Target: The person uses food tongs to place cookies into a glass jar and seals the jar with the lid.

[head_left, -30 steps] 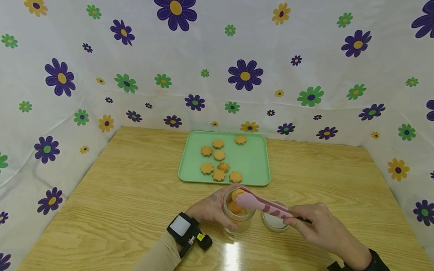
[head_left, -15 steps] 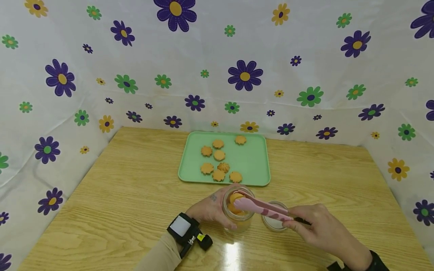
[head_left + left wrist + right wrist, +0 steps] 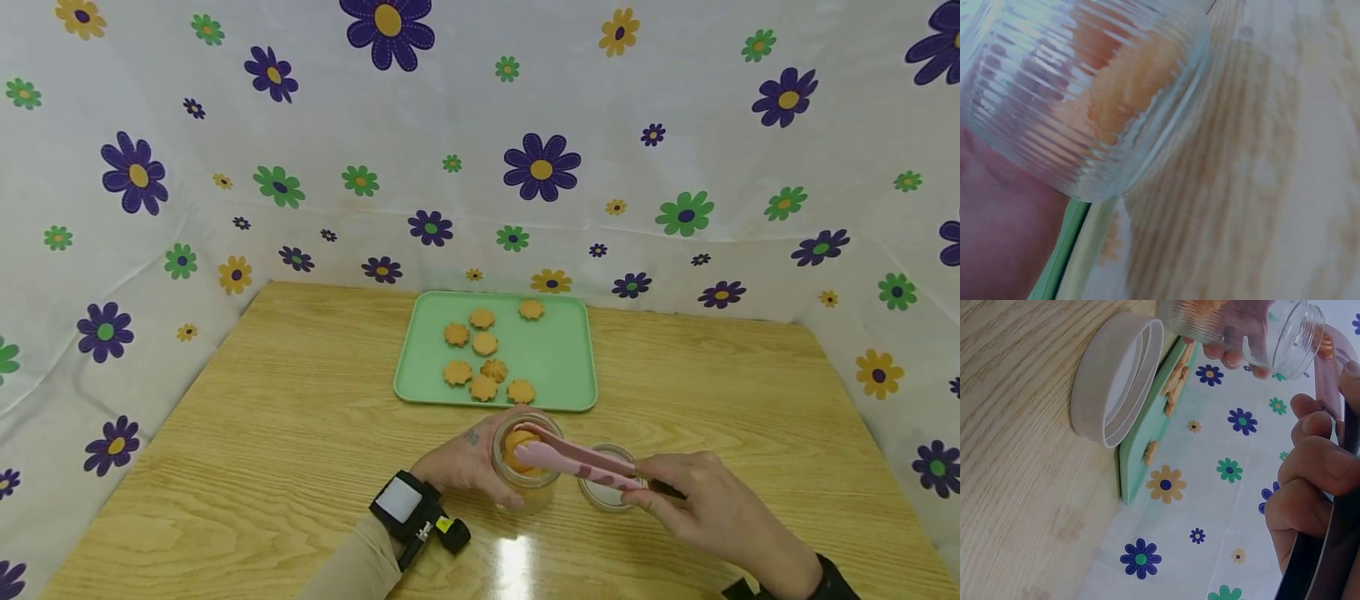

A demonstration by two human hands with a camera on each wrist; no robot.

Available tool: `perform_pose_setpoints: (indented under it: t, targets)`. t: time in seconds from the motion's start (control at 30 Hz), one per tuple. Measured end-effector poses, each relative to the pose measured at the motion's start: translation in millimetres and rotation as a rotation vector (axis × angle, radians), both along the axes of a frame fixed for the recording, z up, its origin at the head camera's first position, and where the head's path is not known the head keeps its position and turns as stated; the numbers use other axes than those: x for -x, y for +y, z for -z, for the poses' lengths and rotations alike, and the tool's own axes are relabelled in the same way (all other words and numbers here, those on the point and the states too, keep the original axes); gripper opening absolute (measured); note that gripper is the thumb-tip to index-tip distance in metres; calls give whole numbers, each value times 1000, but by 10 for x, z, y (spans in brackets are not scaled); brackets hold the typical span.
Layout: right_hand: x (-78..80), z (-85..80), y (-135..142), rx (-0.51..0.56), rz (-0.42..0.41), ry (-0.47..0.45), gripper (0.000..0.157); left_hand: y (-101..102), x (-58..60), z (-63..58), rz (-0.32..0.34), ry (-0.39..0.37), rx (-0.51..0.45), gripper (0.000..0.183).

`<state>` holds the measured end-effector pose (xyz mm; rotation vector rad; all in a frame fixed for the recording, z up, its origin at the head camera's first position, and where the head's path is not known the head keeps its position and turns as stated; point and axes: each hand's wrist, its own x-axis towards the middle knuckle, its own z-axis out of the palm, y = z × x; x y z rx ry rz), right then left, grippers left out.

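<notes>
My left hand [image 3: 474,468] grips a ribbed glass jar [image 3: 538,498] around its side, the jar's mouth facing up. Inside it, the left wrist view shows several golden cookies [image 3: 1129,84] through the glass. My right hand [image 3: 708,508] holds pink tongs [image 3: 570,462] by their dark handle. The tips of the tongs reach into the jar's mouth, with a cookie [image 3: 517,446] at them. In the right wrist view a cookie [image 3: 1325,345] shows between the pink arms, at the jar's rim. A round lid [image 3: 600,497] lies on the table just right of the jar, partly behind the tongs.
Behind the jar lies a green tray [image 3: 562,358] with several flower-shaped cookies [image 3: 483,343], mostly on its left half. The wooden table [image 3: 300,400] backs onto a white cloth [image 3: 465,108] printed with flowers, which also rises on both sides.
The tongs' tips have moved slightly left and lower into the jar's mouth, and their arms stand a little further apart. The cookie at them sits lower. My left hand and the jar have barely moved.
</notes>
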<state>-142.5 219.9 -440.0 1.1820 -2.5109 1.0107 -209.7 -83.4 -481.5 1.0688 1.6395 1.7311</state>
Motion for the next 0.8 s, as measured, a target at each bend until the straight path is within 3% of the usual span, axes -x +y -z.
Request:
perform_pose_setpoints:
  t: [0.37,0.67,0.8]
  targets:
    - [-15,15,-21,-10,16,-1,17,-2,21,53,12,-42,-10,85]
    - [-17,33,-45,-18,65,50,22,18,13,22,14,34,-29,88]
    - [-15,39,-49,-43,100,29,20,12,9,16,8,45,-22,86]
